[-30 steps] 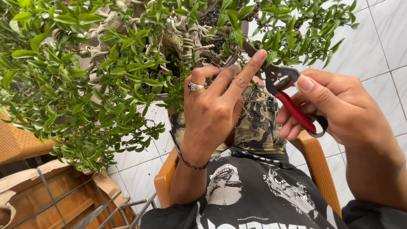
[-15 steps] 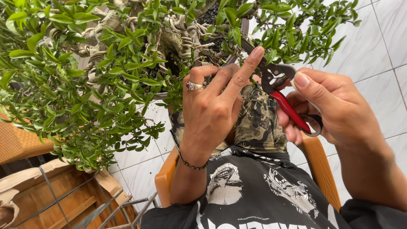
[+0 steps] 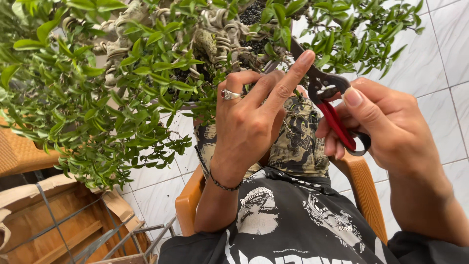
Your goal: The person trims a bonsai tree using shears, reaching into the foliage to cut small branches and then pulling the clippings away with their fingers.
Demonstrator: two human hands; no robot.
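A leafy bonsai tree [image 3: 122,83] with wire coiled around its branches [image 3: 222,41] fills the upper left. My left hand [image 3: 254,117], wearing a ring and a bracelet, pinches something small at a twig, index finger stretched up toward the foliage. My right hand [image 3: 386,127] grips red-handled cutters [image 3: 334,105], whose dark jaws point up into the branches beside my left fingertip. What the left fingers hold is hidden.
I sit on an orange wooden chair [image 3: 188,200] over a white tiled floor [image 3: 439,58]. A wooden crate [image 3: 63,230] with metal bars stands at lower left. A woven brown surface [image 3: 19,151] lies at the left edge.
The view has shifted closer; both hands stay at the same twig, with the cutters' jaws nudged slightly upward into the foliage.
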